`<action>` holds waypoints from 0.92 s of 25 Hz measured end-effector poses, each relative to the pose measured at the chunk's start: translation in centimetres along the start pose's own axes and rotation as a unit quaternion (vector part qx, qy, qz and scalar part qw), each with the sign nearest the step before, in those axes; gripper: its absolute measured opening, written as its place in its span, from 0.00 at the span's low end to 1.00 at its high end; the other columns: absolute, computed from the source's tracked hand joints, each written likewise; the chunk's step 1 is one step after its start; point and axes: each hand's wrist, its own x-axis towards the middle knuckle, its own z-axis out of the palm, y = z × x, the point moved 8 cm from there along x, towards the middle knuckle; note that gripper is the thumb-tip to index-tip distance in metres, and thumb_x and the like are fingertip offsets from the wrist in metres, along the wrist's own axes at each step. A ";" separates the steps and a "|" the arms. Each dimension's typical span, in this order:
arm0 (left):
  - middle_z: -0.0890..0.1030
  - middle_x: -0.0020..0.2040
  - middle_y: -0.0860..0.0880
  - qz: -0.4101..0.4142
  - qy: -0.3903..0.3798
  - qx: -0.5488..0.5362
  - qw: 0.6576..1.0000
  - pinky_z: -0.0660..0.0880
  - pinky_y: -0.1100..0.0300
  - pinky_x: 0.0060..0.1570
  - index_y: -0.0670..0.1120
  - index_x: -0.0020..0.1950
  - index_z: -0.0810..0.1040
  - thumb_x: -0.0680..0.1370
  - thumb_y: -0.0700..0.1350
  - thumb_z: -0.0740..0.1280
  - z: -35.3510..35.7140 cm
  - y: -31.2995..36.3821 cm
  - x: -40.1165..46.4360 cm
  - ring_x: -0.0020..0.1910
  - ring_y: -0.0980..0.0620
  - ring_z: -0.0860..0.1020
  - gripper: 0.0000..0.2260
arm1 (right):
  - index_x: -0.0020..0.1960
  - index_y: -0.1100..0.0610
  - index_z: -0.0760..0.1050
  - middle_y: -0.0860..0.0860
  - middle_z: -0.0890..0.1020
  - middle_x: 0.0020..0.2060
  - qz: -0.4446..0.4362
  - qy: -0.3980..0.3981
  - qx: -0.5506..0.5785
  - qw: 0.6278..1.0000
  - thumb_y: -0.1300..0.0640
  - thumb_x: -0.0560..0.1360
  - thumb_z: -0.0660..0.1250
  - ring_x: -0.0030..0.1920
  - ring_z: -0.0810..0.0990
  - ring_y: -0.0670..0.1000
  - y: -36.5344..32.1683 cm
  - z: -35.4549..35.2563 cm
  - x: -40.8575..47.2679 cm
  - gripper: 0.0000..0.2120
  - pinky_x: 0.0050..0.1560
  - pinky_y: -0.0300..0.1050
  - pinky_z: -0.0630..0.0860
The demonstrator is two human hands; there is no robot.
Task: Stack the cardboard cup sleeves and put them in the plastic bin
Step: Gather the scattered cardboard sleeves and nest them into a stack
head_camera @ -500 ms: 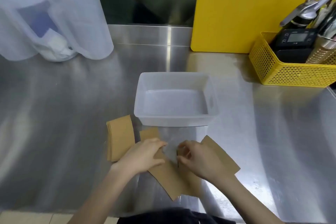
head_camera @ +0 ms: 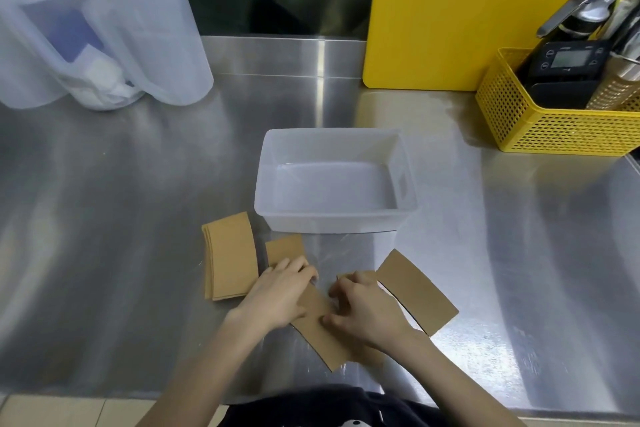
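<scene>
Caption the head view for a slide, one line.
Both hands, left and right, press loose sleeves on a steel counter beside a stack, before an empty bin.

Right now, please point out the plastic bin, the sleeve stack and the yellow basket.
Plastic bin (head_camera: pixel 334 218): head view, near rim.
Sleeve stack (head_camera: pixel 230 258): head view, top sleeve's middle.
Yellow basket (head_camera: pixel 540 130): head view, front wall.

Two bare forearms, no sleeves reaching the wrists, no watch, rings or gloves on the left hand (head_camera: pixel 277 291) or right hand (head_camera: pixel 367 312). Dark, near-black garment (head_camera: pixel 311 407) at the torso, with a small white mark near the lower edge.
</scene>
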 end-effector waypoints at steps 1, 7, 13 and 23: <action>0.67 0.63 0.50 -0.004 0.001 0.000 1.000 0.66 0.57 0.55 0.49 0.62 0.66 0.72 0.46 0.68 0.0 0.0 0.0 0.61 0.49 0.66 0.20 | 0.57 0.53 0.71 0.53 0.71 0.59 -0.002 0.000 -0.002 1.000 0.46 0.68 0.68 0.60 0.71 0.55 -0.1 0.2 0.1 0.20 0.55 0.48 0.72; 0.67 0.62 0.50 -0.011 0.014 -0.016 1.000 0.65 0.57 0.56 0.48 0.61 0.67 0.72 0.46 0.68 -0.2 0.0 -0.2 0.60 0.50 0.66 0.19 | 0.54 0.59 0.70 0.56 0.70 0.58 -0.005 0.023 -0.034 0.999 0.48 0.68 0.68 0.61 0.67 0.57 -0.1 0.6 0.2 0.20 0.60 0.50 0.67; 0.68 0.57 0.49 -0.014 0.027 -0.021 0.999 0.63 0.58 0.54 0.47 0.57 0.69 0.73 0.49 0.66 -1.3 0.0 -0.2 0.57 0.49 0.66 0.15 | 0.39 0.51 0.63 0.48 0.71 0.34 -0.023 0.029 0.095 0.995 0.56 0.68 0.68 0.42 0.73 0.56 -0.2 -0.1 0.0 0.13 0.44 0.49 0.70; 0.83 0.46 0.46 -0.043 0.052 -0.447 0.892 0.75 0.55 0.55 0.53 0.40 0.75 0.73 0.43 0.67 -2.4 -0.7 -1.2 0.50 0.48 0.81 0.05 | 0.37 0.47 0.72 0.45 0.75 0.34 -0.022 0.097 0.294 0.951 0.60 0.69 0.70 0.39 0.73 0.47 2.9 -4.8 -1.3 0.09 0.39 0.33 0.68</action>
